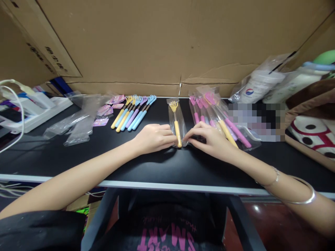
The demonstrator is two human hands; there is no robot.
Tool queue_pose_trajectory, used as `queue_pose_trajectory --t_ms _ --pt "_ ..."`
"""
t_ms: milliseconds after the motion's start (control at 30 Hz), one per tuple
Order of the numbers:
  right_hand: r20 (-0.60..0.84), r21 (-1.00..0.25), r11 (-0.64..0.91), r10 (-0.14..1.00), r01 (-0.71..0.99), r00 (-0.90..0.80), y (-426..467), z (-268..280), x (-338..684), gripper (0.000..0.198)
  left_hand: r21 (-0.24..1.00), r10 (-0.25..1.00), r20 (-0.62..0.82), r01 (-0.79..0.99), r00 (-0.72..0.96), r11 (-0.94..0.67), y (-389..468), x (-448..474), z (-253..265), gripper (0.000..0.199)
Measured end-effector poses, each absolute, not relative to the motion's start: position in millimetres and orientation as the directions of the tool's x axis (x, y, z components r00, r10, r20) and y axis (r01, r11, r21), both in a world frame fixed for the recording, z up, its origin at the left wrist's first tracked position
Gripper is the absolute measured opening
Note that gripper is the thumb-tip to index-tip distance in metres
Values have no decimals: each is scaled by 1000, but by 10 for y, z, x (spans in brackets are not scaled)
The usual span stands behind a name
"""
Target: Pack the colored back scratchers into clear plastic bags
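Scratcher (177, 126) in its bag (181, 120) — my left hand (154, 137) and right hand (209, 139) pinch the near end; sealing comes next, I judge.

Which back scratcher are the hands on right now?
The yellow one in its own clear bag, lying alone mid-table. The left hand and right hand pinch its near end; the loose row and bagged pile lie untouched.

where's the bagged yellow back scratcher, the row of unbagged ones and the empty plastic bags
bagged yellow back scratcher (178, 132): head view, on its yellow handle
row of unbagged back scratchers (131, 116): head view, on the handles mid-row
empty plastic bags (78, 127): head view, on the clear film left of the row
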State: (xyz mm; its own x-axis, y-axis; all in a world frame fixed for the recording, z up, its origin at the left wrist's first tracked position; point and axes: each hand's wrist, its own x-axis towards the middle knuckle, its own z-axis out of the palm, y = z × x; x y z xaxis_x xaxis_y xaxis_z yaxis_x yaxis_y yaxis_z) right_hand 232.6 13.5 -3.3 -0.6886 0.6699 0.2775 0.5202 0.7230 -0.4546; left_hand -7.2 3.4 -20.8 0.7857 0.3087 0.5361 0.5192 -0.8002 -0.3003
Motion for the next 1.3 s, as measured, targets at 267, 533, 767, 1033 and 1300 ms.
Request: queue_pose_trajectory --t_ms 267,533,767,1033,1300 --pt "181 -521 647 721 556 -669 131 -64 2277 22 -360 275 540 513 796 -779 12 -44 -232 25" --pt "226 -490 669 716 559 -660 133 -127 2256 12 -327 331 544 558 771 -762 -4 -29 -241 24" --pt "272 -491 702 686 516 -675 124 -117 2250 8 -394 263 562 533 784 -749 -6 -14 -237 16" --pt "435 -318 823 568 471 -698 108 5 2291 13 -584 76 560 458 825 -670 36 7 -69 13" --pt "561 108 818 419 565 -714 143 217 2437 13 -656 -52 588 438 807 -615 303 202 60 15"
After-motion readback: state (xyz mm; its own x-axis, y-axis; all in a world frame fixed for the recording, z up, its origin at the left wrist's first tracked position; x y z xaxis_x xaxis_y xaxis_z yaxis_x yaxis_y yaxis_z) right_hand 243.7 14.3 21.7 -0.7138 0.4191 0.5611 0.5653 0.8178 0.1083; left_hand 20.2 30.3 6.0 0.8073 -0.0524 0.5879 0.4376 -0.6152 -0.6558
